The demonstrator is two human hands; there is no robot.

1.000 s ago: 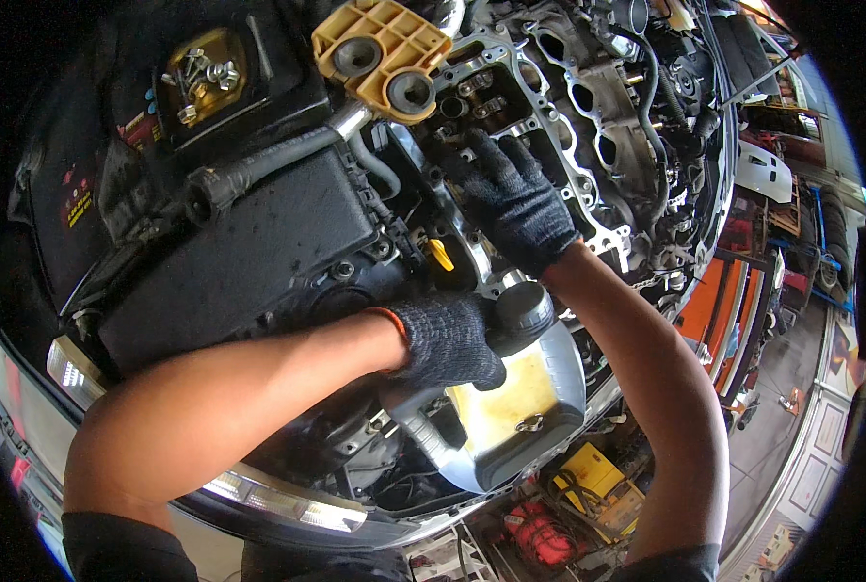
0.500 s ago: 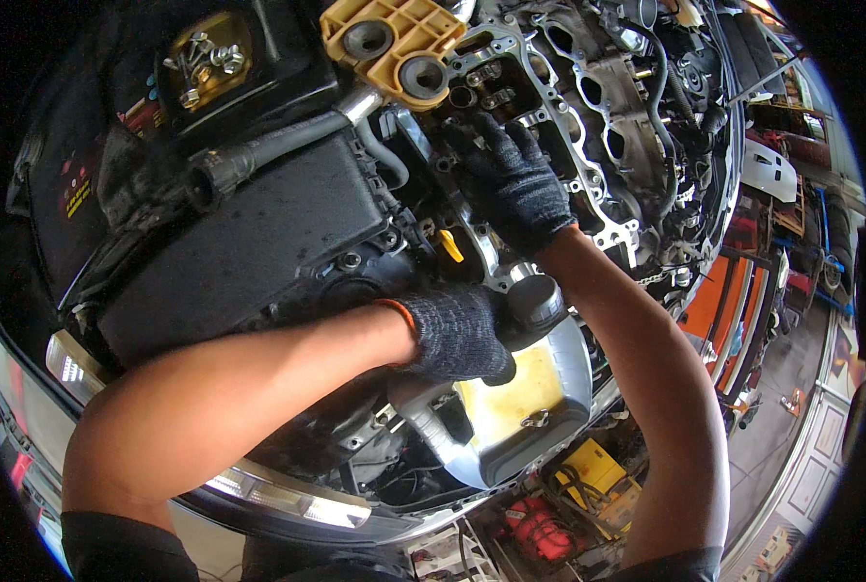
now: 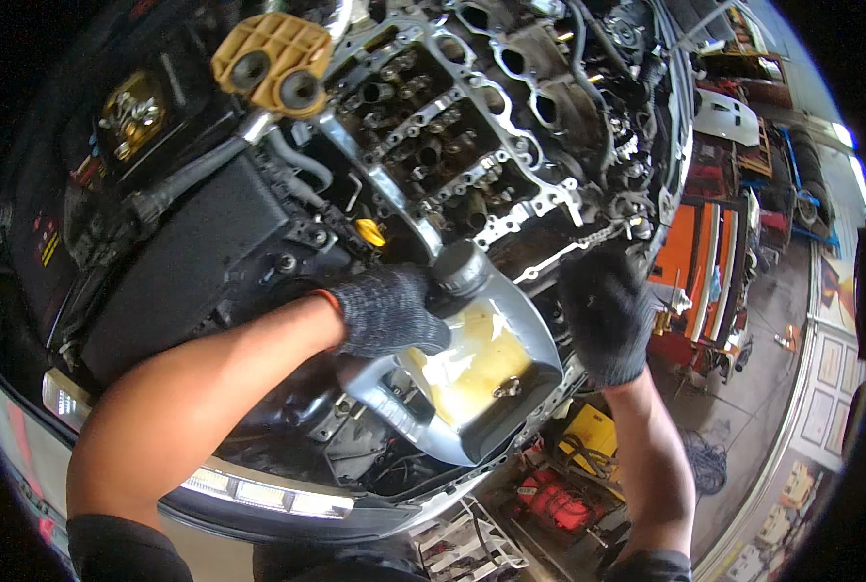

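My left hand point(image 3: 391, 312), in a dark knit glove, grips a grey plastic jug point(image 3: 540, 359) just below its black cap point(image 3: 460, 268). The jug lies on its side with a cut-out face, showing yellowish liquid and a small metal part point(image 3: 507, 387) inside. Right of the jug, my gloved right hand point(image 3: 605, 315) is over the engine's edge, near a timing chain point(image 3: 596, 238); its fingers are turned away and blurred. Beyond both hands lies the opened cylinder head point(image 3: 433, 145), its valve gear exposed.
A yellow dipstick handle point(image 3: 369, 232) stands left of the head, beside a black cover point(image 3: 191, 252). Farther off are a tan bracket point(image 3: 273, 66) and a tray of bolts point(image 3: 132, 114). An orange tool cabinet point(image 3: 680, 242) stands at right; a red machine point(image 3: 556, 500) is below.
My right hand has drawn back from the cylinder head toward me and to the right, uncovering the head. My left hand stays on the jug. The whole view has shifted.
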